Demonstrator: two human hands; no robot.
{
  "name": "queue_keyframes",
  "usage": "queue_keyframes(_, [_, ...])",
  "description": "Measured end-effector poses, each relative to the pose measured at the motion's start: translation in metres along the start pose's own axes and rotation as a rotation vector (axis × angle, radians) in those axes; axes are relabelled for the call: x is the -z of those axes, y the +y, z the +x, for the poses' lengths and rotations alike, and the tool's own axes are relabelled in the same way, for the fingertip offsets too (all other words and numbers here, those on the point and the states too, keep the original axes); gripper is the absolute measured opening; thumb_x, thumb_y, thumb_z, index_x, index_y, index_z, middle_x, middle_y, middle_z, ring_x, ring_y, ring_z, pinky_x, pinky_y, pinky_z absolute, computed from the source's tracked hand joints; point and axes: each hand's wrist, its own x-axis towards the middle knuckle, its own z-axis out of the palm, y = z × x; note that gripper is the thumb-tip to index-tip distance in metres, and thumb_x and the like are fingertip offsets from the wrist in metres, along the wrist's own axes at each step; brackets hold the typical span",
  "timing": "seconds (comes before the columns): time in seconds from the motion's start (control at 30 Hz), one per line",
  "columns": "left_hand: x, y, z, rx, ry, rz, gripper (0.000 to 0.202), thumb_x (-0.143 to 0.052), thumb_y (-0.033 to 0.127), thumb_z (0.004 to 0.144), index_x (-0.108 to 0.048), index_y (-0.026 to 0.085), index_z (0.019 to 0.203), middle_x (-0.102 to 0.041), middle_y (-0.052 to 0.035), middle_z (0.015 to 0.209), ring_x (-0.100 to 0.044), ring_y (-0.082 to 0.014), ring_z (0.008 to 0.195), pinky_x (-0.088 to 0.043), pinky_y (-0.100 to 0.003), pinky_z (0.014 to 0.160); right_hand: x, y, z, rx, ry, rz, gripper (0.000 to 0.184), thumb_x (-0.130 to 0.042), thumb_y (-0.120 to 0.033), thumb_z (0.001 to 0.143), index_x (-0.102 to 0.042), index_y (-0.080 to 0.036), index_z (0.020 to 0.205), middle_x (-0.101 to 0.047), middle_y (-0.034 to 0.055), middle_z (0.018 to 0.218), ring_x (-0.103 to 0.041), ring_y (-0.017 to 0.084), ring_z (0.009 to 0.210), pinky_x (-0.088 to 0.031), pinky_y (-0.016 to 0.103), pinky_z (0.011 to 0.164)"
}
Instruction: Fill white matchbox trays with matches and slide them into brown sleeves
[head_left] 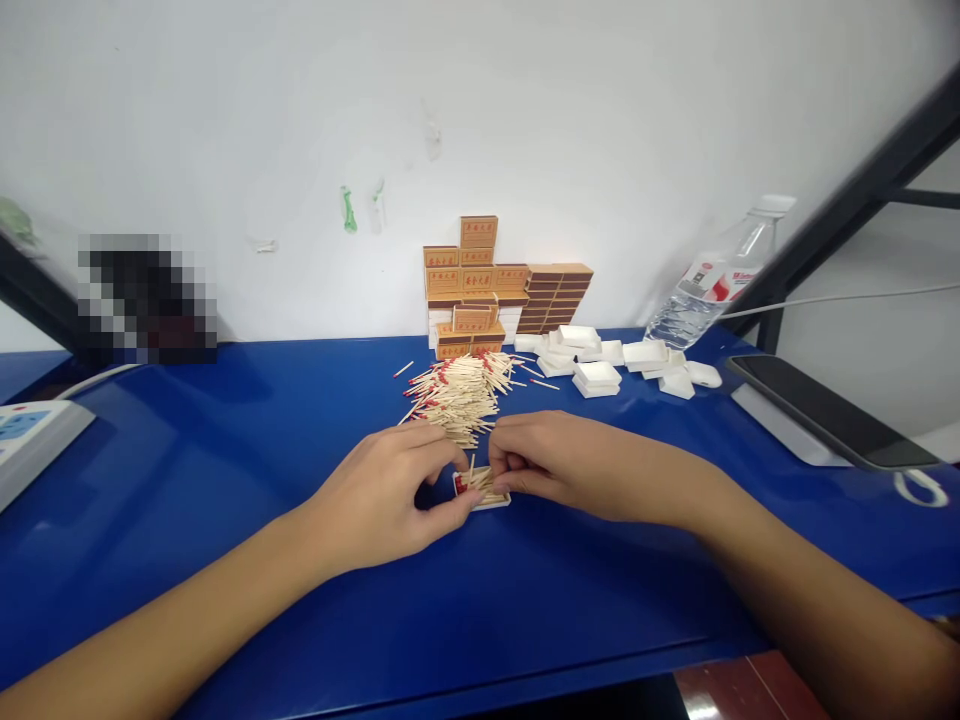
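Observation:
A small white matchbox tray point(491, 500) holding several red-tipped matches lies on the blue table point(225, 440). My left hand point(390, 495) curls round its left end, thumb and fingers touching it. From the right, my right hand point(551, 462) pinches the matches in the tray. Just behind both hands lies a loose pile of matches point(459, 392).
Stacked brown matchbox sleeves point(495, 285) stand against the white wall. Empty white trays point(600, 362) are scattered at the back right near a leaning water bottle point(709, 280). A phone point(829, 410) rests at right, a power strip point(30, 435) at far left.

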Motion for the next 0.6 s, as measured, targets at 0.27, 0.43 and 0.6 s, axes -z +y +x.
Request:
queue_keyframes(0.27, [-0.0003, -0.0006, 0.0004, -0.033, -0.020, -0.025, 0.012, -0.062, 0.026, 0.097, -0.072, 0.020, 0.099, -0.060, -0.0003, 0.079, -0.057, -0.0158, 0.073, -0.045, -0.030, 0.067, 0.0022, -0.0016, -0.0004, 0.046, 0.031, -0.023, 0.012, -0.062, -0.023, 0.098, -0.064, -0.019, 0.086, -0.067, 0.0021, 0.088, -0.056, 0.016, 0.079, -0.038, 0.028, 0.069])
queue_keyframes(0.43, [-0.0013, -0.0004, -0.0007, -0.060, -0.032, -0.059, 0.016, -0.059, 0.021, 0.097, -0.074, 0.020, 0.101, -0.062, -0.0019, 0.083, -0.058, -0.0160, 0.075, -0.047, -0.030, 0.068, 0.0038, -0.0021, 0.0001, 0.067, 0.141, -0.026, 0.002, -0.064, -0.021, 0.094, -0.066, -0.020, 0.094, -0.067, 0.0014, 0.090, -0.055, 0.015, 0.077, -0.038, 0.028, 0.069])
queue_keyframes(0.6, [-0.0007, 0.0000, -0.0016, -0.071, -0.059, -0.085, 0.020, -0.056, 0.018, 0.098, -0.075, 0.021, 0.104, -0.061, -0.0030, 0.087, -0.058, -0.0161, 0.077, -0.047, -0.031, 0.071, 0.0041, -0.0039, -0.0002, 0.047, 0.045, -0.003, 0.003, -0.066, -0.018, 0.091, -0.066, -0.020, 0.089, -0.066, 0.0005, 0.089, -0.055, 0.014, 0.076, -0.038, 0.027, 0.068])
